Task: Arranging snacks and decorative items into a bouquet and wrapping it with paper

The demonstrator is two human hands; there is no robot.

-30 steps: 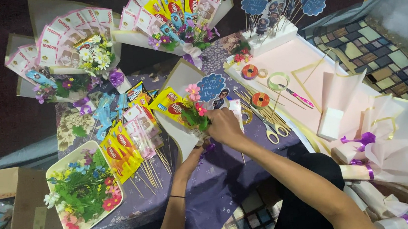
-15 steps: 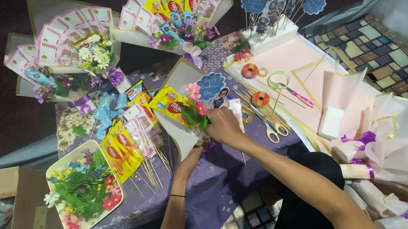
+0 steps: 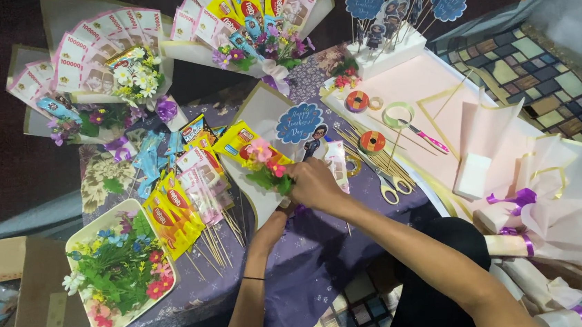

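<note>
Pink and green flower sprig [image 3: 268, 169] has not shifted since the earlier frames; it sits mid-tabletop on the cream wrapping sheet [image 3: 259, 110]. I read my right hand [image 3: 315, 184] closed over its stems, my left hand [image 3: 282, 212] hidden beneath; grip undeterminable. Assembly remains in positioning.

I see the tray [image 3: 79, 237] of flowers [image 3: 121, 270] at the table's left edge; skewered packets [image 3: 178, 208] lie just right of it. Scissors [image 3: 391, 189] lie right of my hands; two bouquets [image 3: 100, 73] sit behind.
</note>
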